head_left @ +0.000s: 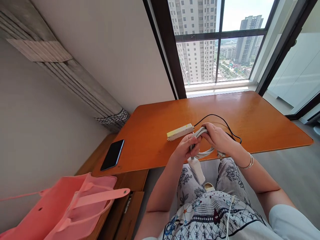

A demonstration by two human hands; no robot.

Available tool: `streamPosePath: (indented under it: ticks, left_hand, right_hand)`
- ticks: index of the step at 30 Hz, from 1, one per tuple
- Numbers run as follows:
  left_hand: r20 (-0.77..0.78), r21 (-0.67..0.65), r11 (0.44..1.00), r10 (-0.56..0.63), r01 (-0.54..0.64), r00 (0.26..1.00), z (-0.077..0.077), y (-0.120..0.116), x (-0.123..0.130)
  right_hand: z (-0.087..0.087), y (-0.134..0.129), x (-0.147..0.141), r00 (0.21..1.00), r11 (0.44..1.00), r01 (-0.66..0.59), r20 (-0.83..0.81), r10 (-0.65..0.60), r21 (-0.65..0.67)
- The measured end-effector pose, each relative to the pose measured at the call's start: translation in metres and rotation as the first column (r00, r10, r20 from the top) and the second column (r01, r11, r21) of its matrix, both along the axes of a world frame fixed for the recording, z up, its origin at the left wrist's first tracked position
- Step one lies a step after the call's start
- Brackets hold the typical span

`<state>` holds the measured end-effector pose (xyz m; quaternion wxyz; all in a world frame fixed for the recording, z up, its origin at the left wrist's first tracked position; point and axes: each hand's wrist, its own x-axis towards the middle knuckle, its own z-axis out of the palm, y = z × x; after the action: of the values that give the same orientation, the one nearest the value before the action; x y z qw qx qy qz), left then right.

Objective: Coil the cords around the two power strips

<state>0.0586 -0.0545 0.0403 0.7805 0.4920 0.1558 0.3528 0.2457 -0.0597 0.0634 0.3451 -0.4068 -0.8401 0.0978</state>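
Note:
Both hands hold a looped white power cord (205, 153) over the table's near edge. My left hand (187, 146) is closed round the left side of the loops. The fingers of my right hand (218, 137) are bent over the top of the coil. Below my left hand hangs a white elongated block (196, 170), apparently on the cord's end; its face is turned out of sight. Just beyond my left hand lies a pale yellow and white bar-shaped power strip (180, 132). From its right end a black cable (220, 116) curves round behind my right hand.
The orange-brown wooden table (150, 133) spans the middle. A dark phone (112, 155) lies near its left edge. At lower left, a pink bag (82, 203) with straps rests on a wooden surface. A window (220, 36) and a curtain (85, 86) stand behind.

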Motion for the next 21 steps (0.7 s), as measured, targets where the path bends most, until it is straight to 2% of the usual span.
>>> streamPosePath:
  ticks: [4,7,10,13,15,17,19,21]
  left_hand:
    - [0.002,-0.034,0.999,-0.012,0.012,1.000,-0.001,0.001,0.002]
    - [0.020,-0.030,0.999,0.021,-0.020,1.000,0.003,0.002,0.005]
    - [0.089,-0.030,0.986,0.168,-0.166,0.982,0.012,0.004,0.005]
    - [0.192,-0.102,0.918,0.397,-0.384,0.898,0.023,0.007,0.002]
    - [0.231,-0.156,0.864,0.503,-0.479,0.833,0.028,0.009,0.001]
    - [0.248,-0.177,0.831,0.556,-0.527,0.794,0.030,0.010,0.002]
    - [0.251,-0.168,0.817,0.576,-0.552,0.778,0.028,0.011,0.004]
    - [0.241,-0.141,0.811,0.584,-0.568,0.775,0.023,0.013,0.006]
  right_hand:
    - [0.003,0.005,0.004,0.999,0.998,-0.041,0.028,0.042,-0.046]
    - [0.004,0.001,0.007,0.999,0.999,-0.036,-0.019,0.036,0.034]
    - [-0.009,-0.014,0.009,0.973,0.972,0.091,-0.229,-0.040,0.217]
    - [-0.037,-0.033,0.007,0.864,0.929,0.245,-0.497,-0.080,0.276]
    - [-0.057,-0.042,0.002,0.870,0.969,0.167,-0.490,-0.058,0.182]
    - [-0.073,-0.047,-0.004,0.905,0.997,0.081,-0.418,-0.080,-0.014]
    - [-0.082,-0.047,-0.009,0.931,0.968,0.033,-0.344,-0.121,-0.250]
    - [-0.084,-0.046,-0.010,0.947,0.915,0.010,-0.291,-0.139,-0.403]
